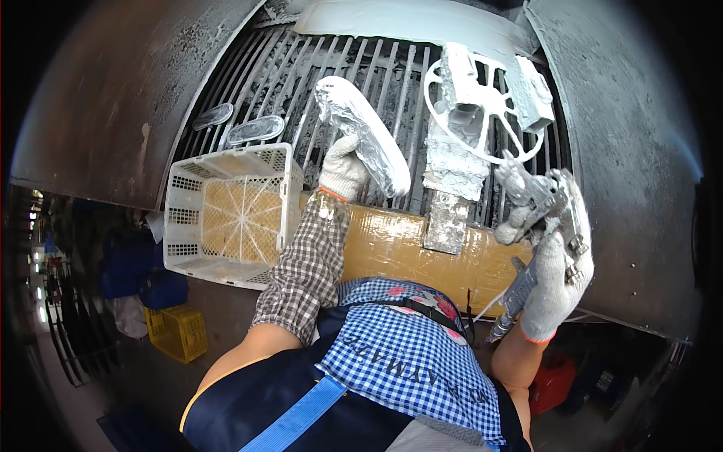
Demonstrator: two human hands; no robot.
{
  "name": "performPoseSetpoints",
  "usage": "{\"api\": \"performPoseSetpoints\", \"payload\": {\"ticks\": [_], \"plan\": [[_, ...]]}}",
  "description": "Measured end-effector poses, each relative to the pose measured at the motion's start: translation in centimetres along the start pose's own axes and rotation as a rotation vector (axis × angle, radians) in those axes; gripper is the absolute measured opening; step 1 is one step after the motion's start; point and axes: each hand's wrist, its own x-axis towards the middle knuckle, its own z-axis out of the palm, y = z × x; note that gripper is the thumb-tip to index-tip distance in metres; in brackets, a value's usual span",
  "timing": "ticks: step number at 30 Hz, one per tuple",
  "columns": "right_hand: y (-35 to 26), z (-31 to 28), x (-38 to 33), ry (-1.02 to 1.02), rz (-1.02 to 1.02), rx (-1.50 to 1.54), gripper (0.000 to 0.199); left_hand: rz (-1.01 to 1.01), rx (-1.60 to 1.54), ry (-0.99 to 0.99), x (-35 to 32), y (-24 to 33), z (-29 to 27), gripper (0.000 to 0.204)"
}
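Left hand [343, 167] grips one silvery oblong part [363, 134] | right hand [553, 282] grips one spray gun [544, 203]

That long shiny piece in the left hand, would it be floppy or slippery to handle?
Probably stiff: the long piece juts up from the gloved left hand, gripped only at its lower end, without drooping. Its glossy silvery coat looks smooth, perhaps wet, so it might slip, though the knit glove should help. Being narrow and rounded, it could rock or roll if laid on the grate.
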Motion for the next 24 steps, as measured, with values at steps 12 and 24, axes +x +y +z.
{"api": "performPoseSetpoints", "payload": {"ticks": [12, 24], "plan": [[3.4, -2.2, -2.4, 0.033, 0.081, -0.186, 0.054, -0.012, -0.073, 0.053, 0.0, -0.7, 0.2, 0.03], [4.6, -2.2, -3.3, 0.038, 0.162, -0.122, 0.053, -0.06, -0.111, 0.004, -0.3, 0.7, -0.6, 0.032]]}}
